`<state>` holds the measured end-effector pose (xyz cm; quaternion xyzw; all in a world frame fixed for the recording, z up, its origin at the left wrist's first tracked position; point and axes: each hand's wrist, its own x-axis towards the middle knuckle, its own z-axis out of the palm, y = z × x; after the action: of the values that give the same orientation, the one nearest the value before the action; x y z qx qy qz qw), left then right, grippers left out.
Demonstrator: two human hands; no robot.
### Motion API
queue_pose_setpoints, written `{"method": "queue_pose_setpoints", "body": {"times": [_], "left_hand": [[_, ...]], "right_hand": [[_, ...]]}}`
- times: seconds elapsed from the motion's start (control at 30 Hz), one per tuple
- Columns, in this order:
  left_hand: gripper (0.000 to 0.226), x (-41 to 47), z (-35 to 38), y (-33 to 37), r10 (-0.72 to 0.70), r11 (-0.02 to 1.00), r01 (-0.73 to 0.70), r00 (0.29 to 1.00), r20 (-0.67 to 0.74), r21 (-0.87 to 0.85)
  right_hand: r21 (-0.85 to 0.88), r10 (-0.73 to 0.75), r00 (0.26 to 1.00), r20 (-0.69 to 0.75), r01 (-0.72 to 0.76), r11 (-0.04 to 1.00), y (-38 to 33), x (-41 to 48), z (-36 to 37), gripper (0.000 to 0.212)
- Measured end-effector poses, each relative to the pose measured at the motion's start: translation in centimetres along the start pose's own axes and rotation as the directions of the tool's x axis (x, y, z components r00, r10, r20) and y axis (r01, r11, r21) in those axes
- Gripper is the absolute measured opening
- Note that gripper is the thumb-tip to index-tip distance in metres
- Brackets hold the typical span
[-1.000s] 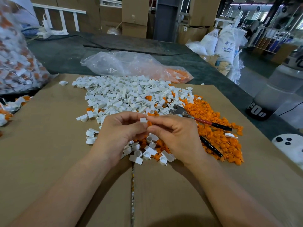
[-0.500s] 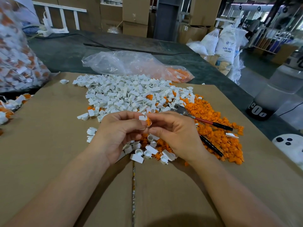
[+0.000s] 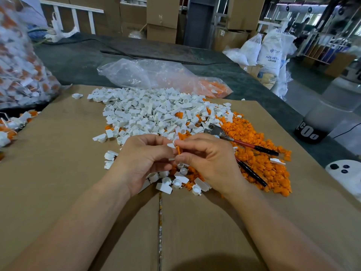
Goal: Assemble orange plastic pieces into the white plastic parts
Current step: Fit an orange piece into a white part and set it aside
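Note:
My left hand (image 3: pixel 143 161) pinches a small white plastic part (image 3: pixel 172 146) between thumb and fingers. My right hand (image 3: pixel 209 159) pinches an orange plastic piece (image 3: pixel 178 150) and holds it against that white part; the two hands meet above the cardboard. Behind them lies a big heap of white parts (image 3: pixel 156 112). An orange heap (image 3: pixel 259 153) spreads to the right. Several loose white parts (image 3: pixel 175 181) lie just under my hands.
Red-and-black-handled pliers (image 3: pixel 244 143) lie on the orange heap. A clear bag with orange pieces (image 3: pixel 166 77) lies behind the piles. A large bag of assembled parts (image 3: pixel 21 61) stands at the left. The cardboard sheet (image 3: pixel 58 173) covers the table; a white device (image 3: pixel 345 173) sits at right.
The orange piece has come against the white part between my fingertips. Both hands stayed nearly in place above the loose parts.

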<state>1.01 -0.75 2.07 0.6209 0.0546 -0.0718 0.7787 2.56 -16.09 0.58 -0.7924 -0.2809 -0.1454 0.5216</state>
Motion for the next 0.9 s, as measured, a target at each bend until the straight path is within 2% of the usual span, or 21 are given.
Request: {"method": "queue_pose_setpoints", "body": {"times": [0.3, 0.47, 0.63, 0.83, 0.9], "left_hand": [[0.012, -0.41, 0.22, 0.13, -0.004, 1.000, 0.004, 1.000, 0.003, -0.003], [0.010, -0.45, 0.23, 0.24, 0.042, 0.999, -0.042, 0.999, 0.000, -0.003], [0.006, -0.54, 0.25, 0.32, 0.075, 0.997, -0.075, 0.997, -0.001, -0.004], [0.009, -0.49, 0.19, 0.28, 0.069, 0.998, -0.069, 0.998, 0.003, 0.007], [0.020, -0.45, 0.12, 0.28, 0.058, 0.998, -0.058, 0.998, 0.012, 0.022]], "right_hand": [[0.030, 0.000, 1.000, 0.022, -0.001, 1.000, 0.04, -0.05, -0.13, 0.037], [0.049, 0.010, 0.999, 0.037, -0.012, 0.999, -0.28, -0.04, -0.16, 0.038], [0.159, 0.103, 0.993, 0.051, -0.110, 0.981, -0.51, 0.00, -0.35, 0.044], [0.138, 0.038, 0.997, 0.064, -0.046, 0.989, -0.75, 0.10, -0.43, 0.036], [0.095, 0.012, 0.998, 0.063, -0.018, 0.995, -0.67, 0.08, -0.46, 0.034]]}}
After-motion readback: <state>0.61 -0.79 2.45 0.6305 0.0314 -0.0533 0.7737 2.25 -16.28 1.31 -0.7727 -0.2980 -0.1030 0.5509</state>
